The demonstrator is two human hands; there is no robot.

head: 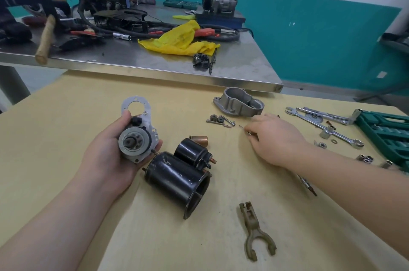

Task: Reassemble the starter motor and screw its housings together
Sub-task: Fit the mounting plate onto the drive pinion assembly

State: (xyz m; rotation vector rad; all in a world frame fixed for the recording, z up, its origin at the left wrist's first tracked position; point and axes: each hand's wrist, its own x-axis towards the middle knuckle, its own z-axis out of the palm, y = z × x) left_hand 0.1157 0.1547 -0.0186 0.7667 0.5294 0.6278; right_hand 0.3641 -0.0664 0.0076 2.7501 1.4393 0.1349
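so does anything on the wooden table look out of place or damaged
Nothing looks broken or spilled. The black motor casing has scuffed paint, which looks like plain wear. The forked lever lies alone near the front edge, apart from the small gears and bolts by the aluminium housing.

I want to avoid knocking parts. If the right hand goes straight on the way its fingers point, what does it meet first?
The right hand points up-left, pinching a thin pin. First in line would probably be the small gears and bolts on the table; the grey metal cover lies just beyond.

Glossy black metal motor casing (177,182), matt cast-metal housing (239,102), pale wooden tabletop (155,237)
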